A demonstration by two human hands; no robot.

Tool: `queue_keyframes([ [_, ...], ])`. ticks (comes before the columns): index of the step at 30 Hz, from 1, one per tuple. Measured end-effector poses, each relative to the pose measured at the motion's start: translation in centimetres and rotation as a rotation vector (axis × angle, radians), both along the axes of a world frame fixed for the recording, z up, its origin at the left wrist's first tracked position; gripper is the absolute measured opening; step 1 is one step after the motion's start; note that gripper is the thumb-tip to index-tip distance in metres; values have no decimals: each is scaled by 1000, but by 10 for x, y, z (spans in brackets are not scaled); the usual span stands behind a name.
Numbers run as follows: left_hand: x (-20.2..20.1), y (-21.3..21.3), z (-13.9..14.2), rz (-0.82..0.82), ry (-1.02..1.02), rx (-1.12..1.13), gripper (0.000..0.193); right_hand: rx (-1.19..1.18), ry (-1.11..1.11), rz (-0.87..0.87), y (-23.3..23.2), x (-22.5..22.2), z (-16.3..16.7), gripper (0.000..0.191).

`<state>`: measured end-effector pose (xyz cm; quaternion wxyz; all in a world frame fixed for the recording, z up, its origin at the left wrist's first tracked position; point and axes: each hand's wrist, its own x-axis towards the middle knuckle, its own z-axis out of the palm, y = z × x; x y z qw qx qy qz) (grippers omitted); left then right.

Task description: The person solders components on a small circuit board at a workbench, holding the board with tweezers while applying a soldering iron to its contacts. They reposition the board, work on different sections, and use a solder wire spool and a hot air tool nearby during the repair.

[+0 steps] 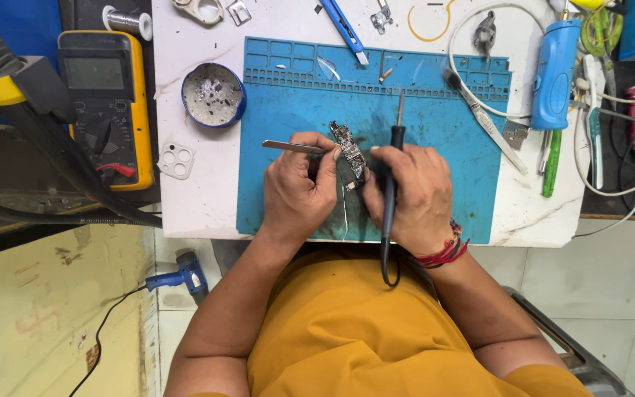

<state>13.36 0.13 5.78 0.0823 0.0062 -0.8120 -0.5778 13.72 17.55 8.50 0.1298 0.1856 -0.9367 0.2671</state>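
While our hands meet over the blue work mat point(435, 184) on the white table point(192, 198), the left hand point(299, 187) pinches metal tweezers point(292, 147) and the right hand point(417, 195) grips a black soldering iron point(391, 184) like a pen. Between them, mid-mat, lies the narrow circuit board point(349, 151). Far left of the mat sits a yellow multimeter point(104, 103), with a small round tin point(213, 94) between them.

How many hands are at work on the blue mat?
2: the left hand holds tweezers beside the circuit board; the right hand grips a black soldering iron.
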Motion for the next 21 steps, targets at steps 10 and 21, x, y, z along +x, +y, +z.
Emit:
queue_keyframes([
  [10, 2, -1, 3, -6, -3, -20, 14, -12, 10, -18, 2, 3, -3, 37],
  [21, 4, -1, 4, -7, 66, 138, 12, 12, -12, 35, 2, 4, -3, 32],
])
